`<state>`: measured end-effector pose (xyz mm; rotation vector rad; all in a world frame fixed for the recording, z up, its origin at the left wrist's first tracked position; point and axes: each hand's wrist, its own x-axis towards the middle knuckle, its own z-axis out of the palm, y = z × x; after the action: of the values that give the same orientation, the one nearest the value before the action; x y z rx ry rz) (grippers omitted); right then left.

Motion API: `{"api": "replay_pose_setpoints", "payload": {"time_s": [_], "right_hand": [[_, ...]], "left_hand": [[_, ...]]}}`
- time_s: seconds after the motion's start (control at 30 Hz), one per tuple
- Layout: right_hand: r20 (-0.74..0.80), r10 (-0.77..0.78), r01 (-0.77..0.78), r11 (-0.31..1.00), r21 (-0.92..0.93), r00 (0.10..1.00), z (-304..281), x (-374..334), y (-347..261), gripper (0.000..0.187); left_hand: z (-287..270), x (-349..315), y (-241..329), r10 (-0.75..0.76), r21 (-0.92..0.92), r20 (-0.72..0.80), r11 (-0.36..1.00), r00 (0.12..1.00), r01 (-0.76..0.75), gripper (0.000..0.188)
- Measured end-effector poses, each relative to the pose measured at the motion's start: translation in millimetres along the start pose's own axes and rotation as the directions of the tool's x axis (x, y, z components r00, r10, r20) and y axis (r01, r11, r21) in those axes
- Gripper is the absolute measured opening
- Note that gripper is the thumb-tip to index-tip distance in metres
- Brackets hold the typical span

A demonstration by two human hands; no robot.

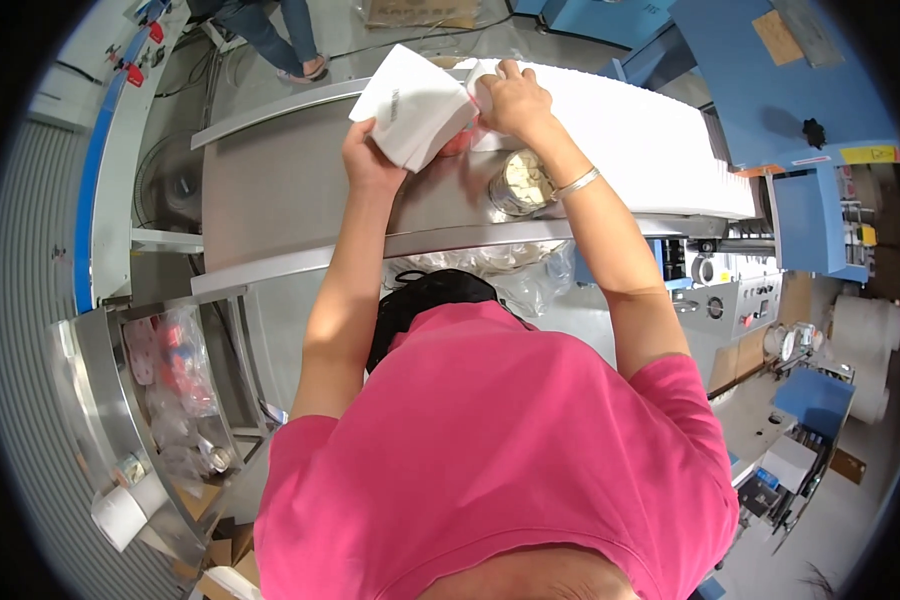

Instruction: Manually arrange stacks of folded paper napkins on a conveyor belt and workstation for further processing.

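Note:
My left hand (368,152) grips the lower left side of a thick white stack of folded paper (405,100), which looks like napkins and has small dark print on its face. The stack is tilted above a metal table. My right hand (516,102) is closed with bent fingers at a smaller white paper piece (478,82), beside the stack's right edge. A red object (460,139) shows partly below, between the stack and my right hand. Near my right wrist stands a round clear container (522,183) with pale yellowish pieces.
A long white row of packed paper (640,135) runs along the right of the metal table (290,185). Blue machinery (780,90) stands at the right. Ahead on the left is another person's legs (265,35). A metal cart (155,400) with plastic bags is at lower left.

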<state>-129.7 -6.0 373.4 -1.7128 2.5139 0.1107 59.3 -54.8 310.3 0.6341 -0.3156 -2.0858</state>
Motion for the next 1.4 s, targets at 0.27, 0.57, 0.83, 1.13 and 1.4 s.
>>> {"api": "replay_pose_setpoints", "payload": {"time_s": [0.27, 0.57, 0.83, 1.13, 1.4], "right_hand": [[-0.096, -0.074, 0.087, 0.987, 0.138, 0.993, 2, -25, 13, 0.058], [-0.166, 0.229, 0.031, 0.497, 0.867, 0.959, 10, -92, 19, 0.033], [0.066, -0.137, -0.129, -0.532, 0.837, 0.988, 22, -149, 31, 0.071], [0.283, 0.196, -0.139, -0.535, 0.833, 0.939, 63, -310, 27, 0.045], [0.405, 0.290, -0.119, -0.668, 0.734, 0.867, 129, -416, 25, 0.045]], "left_hand": [[10, 42, 3, -0.073, 0.042, 0.069, 0.997, 0.995, 0.070, 0.048], [-20, 39, 34, -0.310, -0.124, 0.431, 0.910, 0.848, 0.396, 0.041], [36, -58, 20, -0.503, 0.522, 0.228, 0.786, 0.833, 0.332, 0.037], [12, -128, -67, -0.777, 0.841, 0.034, 0.363, 0.629, 0.402, 0.030], [-52, -187, -142, -0.863, 0.836, -0.087, 0.208, 0.498, 0.507, 0.037]]}}
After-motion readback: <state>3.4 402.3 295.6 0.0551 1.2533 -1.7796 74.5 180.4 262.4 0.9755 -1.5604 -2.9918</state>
